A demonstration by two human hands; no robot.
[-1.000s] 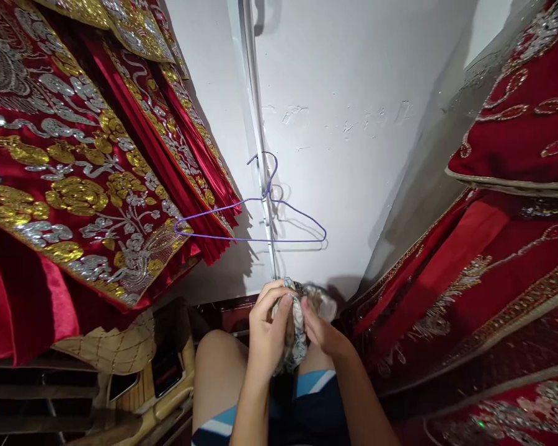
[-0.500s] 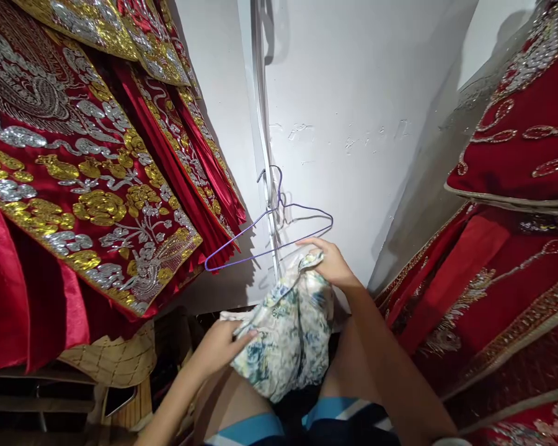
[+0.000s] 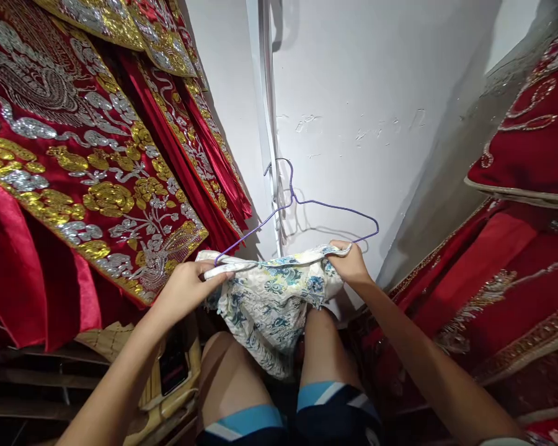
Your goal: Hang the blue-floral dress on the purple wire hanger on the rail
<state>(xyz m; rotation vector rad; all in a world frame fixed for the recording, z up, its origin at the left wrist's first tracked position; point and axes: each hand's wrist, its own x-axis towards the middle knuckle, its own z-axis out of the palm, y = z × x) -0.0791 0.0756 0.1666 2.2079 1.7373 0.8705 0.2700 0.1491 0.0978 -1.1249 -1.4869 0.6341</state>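
A white garment (image 3: 270, 303) with a blue, green and yellow floral print hangs stretched between my hands, above my knees. Its exact kind cannot be made out. My left hand (image 3: 190, 288) grips the left end of its top edge between thumb and fingers. Closed on the right end of that edge is my right hand (image 3: 350, 263). A purple wire hanger (image 3: 302, 200) is behind the edge; its left end dips into the garment's opening, while its right end sticks out beyond my right hand. Most of the hanger's bottom bar is hidden by the cloth.
Red garments (image 3: 97, 186) with gold and silver embroidery hang on the left, and more red beaded cloth (image 3: 516, 266) is on the right. A narrow vertical strip (image 3: 268, 93) runs down the white wall (image 3: 353, 74). At lower left, a phone (image 3: 173, 365) lies on a wooden seat.
The garment's top edge has been spread wide and raised up to the hanger, whose left end now dips into it. Both hands moved up and apart, and the left hand regripped at the edge.
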